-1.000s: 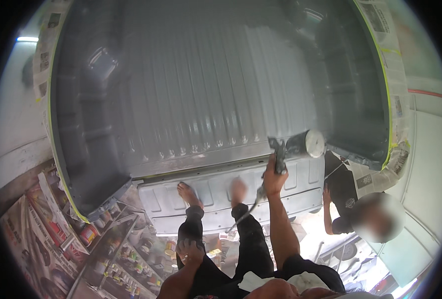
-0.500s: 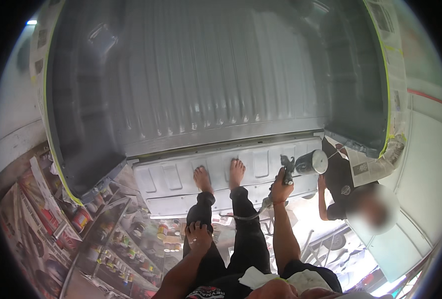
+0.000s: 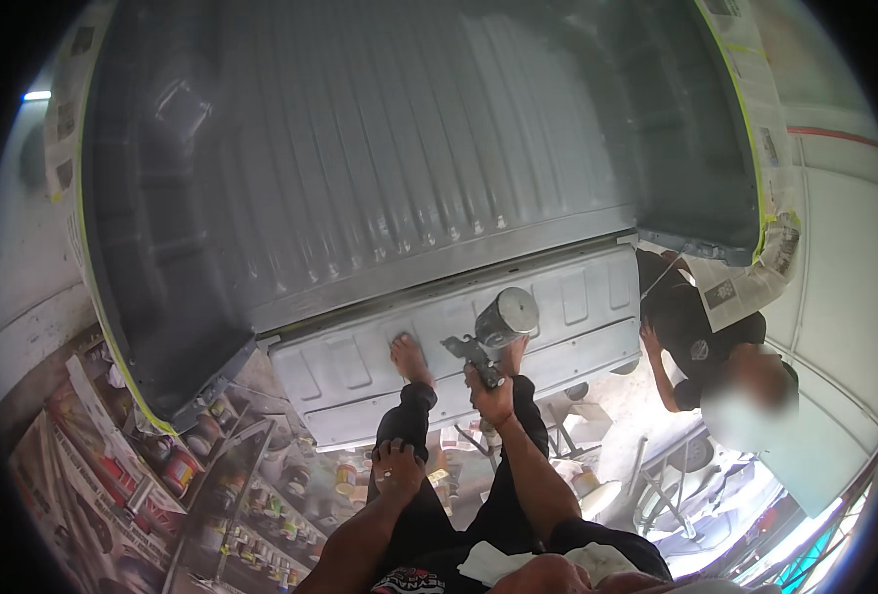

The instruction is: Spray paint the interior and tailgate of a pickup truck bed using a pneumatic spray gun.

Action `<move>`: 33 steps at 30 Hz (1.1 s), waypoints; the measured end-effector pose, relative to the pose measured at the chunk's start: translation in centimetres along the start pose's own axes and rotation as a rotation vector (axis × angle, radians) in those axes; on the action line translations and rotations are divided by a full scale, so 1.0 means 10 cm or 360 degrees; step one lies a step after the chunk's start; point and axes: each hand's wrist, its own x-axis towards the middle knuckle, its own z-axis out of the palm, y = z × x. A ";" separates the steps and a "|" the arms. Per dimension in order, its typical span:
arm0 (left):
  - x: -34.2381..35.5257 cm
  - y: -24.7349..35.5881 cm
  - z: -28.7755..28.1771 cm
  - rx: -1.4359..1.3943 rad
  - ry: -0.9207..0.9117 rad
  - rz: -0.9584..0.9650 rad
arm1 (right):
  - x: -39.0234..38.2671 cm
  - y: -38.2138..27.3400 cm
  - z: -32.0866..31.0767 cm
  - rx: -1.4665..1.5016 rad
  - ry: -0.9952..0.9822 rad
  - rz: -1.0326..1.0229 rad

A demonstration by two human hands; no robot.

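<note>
Gray panel (image 3: pixel 580 295) bkgd, spray gun (image 3: pixel 473 352) w/in R fingers (image 3: pixel 477 389).

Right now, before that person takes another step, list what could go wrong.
Slipping: the person stands in bare feet on the lowered tailgate, so a slip or scuffed finish seems possible.

Dripping: the right hand holds the spray gun above that panel; its cup might leak onto it.

Overspray: a co-worker is close beside the tailgate and could catch stray mist.
</note>
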 end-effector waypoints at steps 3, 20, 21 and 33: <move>0.05 0.06 -0.03 -0.0008 0.0036 0.0001 | 0.13 -0.02 -0.19 -0.0395 0.0515 -0.0322; 0.08 0.92 0.17 -0.0149 -0.0180 -0.0445 | 1.45 -1.24 -1.28 -0.0392 0.0683 -0.0373; 0.15 0.97 0.18 0.0142 -0.0403 -0.0371 | 1.59 -1.42 -1.25 -0.0465 0.0683 -0.0546; 3.10 2.16 1.83 -0.1279 -0.0246 0.0579 | 3.54 -3.26 -0.89 -0.0513 0.0448 -0.1147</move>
